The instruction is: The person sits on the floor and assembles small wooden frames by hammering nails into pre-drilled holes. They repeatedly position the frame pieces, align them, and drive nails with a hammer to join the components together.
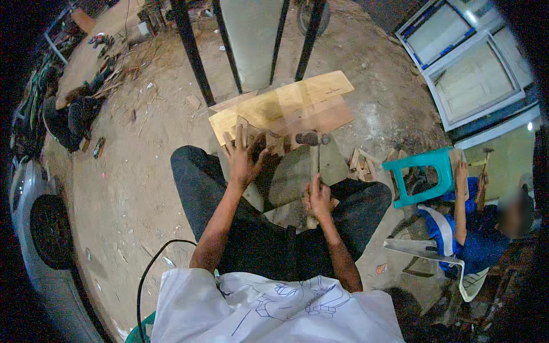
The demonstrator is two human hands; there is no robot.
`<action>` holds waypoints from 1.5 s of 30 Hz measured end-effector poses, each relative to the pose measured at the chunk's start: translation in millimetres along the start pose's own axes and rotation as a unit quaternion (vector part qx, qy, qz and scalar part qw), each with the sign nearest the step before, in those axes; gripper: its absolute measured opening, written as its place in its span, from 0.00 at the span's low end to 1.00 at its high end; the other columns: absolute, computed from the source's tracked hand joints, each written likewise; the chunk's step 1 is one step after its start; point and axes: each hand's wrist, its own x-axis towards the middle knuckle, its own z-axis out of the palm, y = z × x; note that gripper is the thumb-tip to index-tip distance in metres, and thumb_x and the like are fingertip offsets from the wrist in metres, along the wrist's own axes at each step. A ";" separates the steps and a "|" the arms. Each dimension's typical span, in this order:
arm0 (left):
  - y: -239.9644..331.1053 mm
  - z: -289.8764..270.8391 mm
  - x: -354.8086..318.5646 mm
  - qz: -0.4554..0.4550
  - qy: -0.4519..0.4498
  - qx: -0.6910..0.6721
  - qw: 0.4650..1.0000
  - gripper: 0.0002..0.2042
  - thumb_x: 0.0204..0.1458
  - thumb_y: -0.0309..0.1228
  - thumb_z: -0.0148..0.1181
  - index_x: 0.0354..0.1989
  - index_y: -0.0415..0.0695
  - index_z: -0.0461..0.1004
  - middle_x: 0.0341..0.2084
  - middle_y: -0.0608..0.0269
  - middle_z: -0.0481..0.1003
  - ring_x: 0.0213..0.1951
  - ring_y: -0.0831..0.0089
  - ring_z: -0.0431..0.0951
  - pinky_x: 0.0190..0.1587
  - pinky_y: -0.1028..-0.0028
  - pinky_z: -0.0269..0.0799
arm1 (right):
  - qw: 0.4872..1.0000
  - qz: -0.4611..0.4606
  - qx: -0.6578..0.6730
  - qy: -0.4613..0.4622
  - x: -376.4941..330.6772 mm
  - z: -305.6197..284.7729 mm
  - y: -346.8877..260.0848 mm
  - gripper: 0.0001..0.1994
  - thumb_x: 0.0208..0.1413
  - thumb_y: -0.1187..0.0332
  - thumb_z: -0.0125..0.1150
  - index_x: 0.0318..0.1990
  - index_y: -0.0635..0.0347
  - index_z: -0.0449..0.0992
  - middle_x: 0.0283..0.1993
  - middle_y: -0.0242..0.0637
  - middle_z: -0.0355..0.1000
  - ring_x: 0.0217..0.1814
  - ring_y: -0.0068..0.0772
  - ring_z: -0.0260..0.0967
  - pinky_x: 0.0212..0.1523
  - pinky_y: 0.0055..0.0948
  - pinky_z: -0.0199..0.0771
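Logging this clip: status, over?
Right hand shut on hammer. Left hand steadies wood pieces on board. Nothing between them.

Turquoise plastic stool [422, 174] at right on dirt floor [131, 188]. Second person in blue shirt [477, 237] seated beside it on white plastic chair [440, 254], raising small hammer [486, 157]. White-framed window panels [466, 63] leaning at upper right. Black metal bars [191, 51] upright at top. Grey car with dark tyre [48, 228] along left edge. Scattered wood offcuts [363, 160] just left of stool. Black cable [150, 266] curving across floor, lower left.
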 end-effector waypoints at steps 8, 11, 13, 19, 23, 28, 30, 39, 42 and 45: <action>-11.3 11.6 -5.6 0.020 0.050 -0.068 0.996 0.20 0.56 0.47 0.51 0.58 0.61 0.69 0.67 0.52 0.47 0.65 0.34 0.45 0.61 0.48 0.54 | 0.922 -0.262 -0.282 0.053 -29.2 22.0 -23.9 0.22 0.63 0.55 0.46 0.23 0.64 0.70 0.14 0.34 0.66 0.15 0.25 0.63 0.19 0.28 0.61; -6.4 10.4 -8.4 0.012 0.049 -0.028 0.998 0.19 0.58 0.44 0.48 0.58 0.61 0.69 0.67 0.51 0.46 0.65 0.34 0.46 0.61 0.50 0.55 | 0.880 -0.330 -0.335 0.074 -34.5 27.1 -24.0 0.20 0.62 0.58 0.47 0.25 0.66 0.70 0.15 0.41 0.66 0.16 0.35 0.65 0.20 0.33 0.63; -5.0 11.4 -7.4 0.007 0.057 -0.019 0.998 0.19 0.58 0.43 0.48 0.58 0.61 0.69 0.68 0.51 0.46 0.64 0.34 0.46 0.61 0.50 0.55 | 0.868 -0.335 -0.357 0.083 -37.7 34.2 -30.7 0.18 0.62 0.60 0.48 0.26 0.66 0.71 0.16 0.46 0.66 0.16 0.43 0.65 0.21 0.36 0.63; -3.2 13.9 -8.4 -0.014 0.015 -0.035 0.999 0.19 0.58 0.43 0.47 0.58 0.61 0.68 0.68 0.51 0.46 0.65 0.36 0.47 0.57 0.52 0.60 | 0.832 -0.368 -0.410 0.067 -38.6 57.4 -27.4 0.15 0.61 0.62 0.50 0.33 0.67 0.72 0.20 0.53 0.68 0.19 0.57 0.66 0.23 0.42 0.65; -5.9 12.7 -8.9 -0.016 0.021 -0.018 0.999 0.20 0.57 0.43 0.48 0.59 0.64 0.67 0.68 0.53 0.46 0.64 0.35 0.49 0.61 0.49 0.56 | 0.904 -0.210 -0.369 0.045 -41.7 62.9 -41.9 0.17 0.62 0.59 0.49 0.34 0.67 0.73 0.21 0.53 0.69 0.21 0.56 0.67 0.24 0.40 0.66; -3.3 13.8 -8.9 -0.014 0.029 -0.026 0.999 0.19 0.56 0.41 0.50 0.57 0.60 0.69 0.68 0.51 0.46 0.65 0.36 0.47 0.59 0.51 0.58 | 0.877 -0.245 -0.412 0.033 -50.7 65.0 -54.9 0.19 0.63 0.58 0.47 0.33 0.68 0.72 0.24 0.54 0.69 0.24 0.57 0.67 0.27 0.41 0.66; -5.6 13.9 -6.6 0.004 0.053 -0.018 0.998 0.18 0.56 0.40 0.50 0.56 0.59 0.70 0.68 0.52 0.47 0.65 0.37 0.48 0.57 0.51 0.60 | 0.861 -0.271 -0.431 0.012 -37.3 64.8 -46.1 0.19 0.63 0.59 0.46 0.33 0.69 0.72 0.24 0.55 0.69 0.25 0.58 0.67 0.27 0.42 0.66; -3.6 15.4 -6.6 -0.003 0.024 0.009 1.000 0.23 0.55 0.43 0.51 0.61 0.64 0.65 0.68 0.52 0.45 0.66 0.39 0.45 0.61 0.50 0.57 | 0.845 -0.312 -0.431 0.061 -33.3 52.5 -32.5 0.18 0.61 0.60 0.50 0.34 0.71 0.73 0.25 0.57 0.70 0.25 0.62 0.69 0.26 0.44 0.67; -6.8 16.9 -5.2 -0.002 0.023 -0.023 0.999 0.19 0.56 0.39 0.50 0.57 0.59 0.69 0.68 0.52 0.46 0.65 0.36 0.47 0.56 0.50 0.61 | 0.866 -0.262 -0.425 0.024 -20.9 52.1 -41.7 0.17 0.61 0.60 0.51 0.34 0.69 0.74 0.25 0.58 0.70 0.27 0.62 0.69 0.26 0.44 0.68; -6.3 11.5 -3.2 0.002 0.046 -0.024 0.999 0.19 0.55 0.39 0.51 0.57 0.59 0.69 0.68 0.53 0.46 0.64 0.36 0.48 0.54 0.51 0.63 | 0.871 -0.294 -0.381 0.095 -31.2 56.9 -60.7 0.16 0.61 0.61 0.50 0.34 0.69 0.73 0.24 0.58 0.70 0.28 0.61 0.70 0.27 0.44 0.68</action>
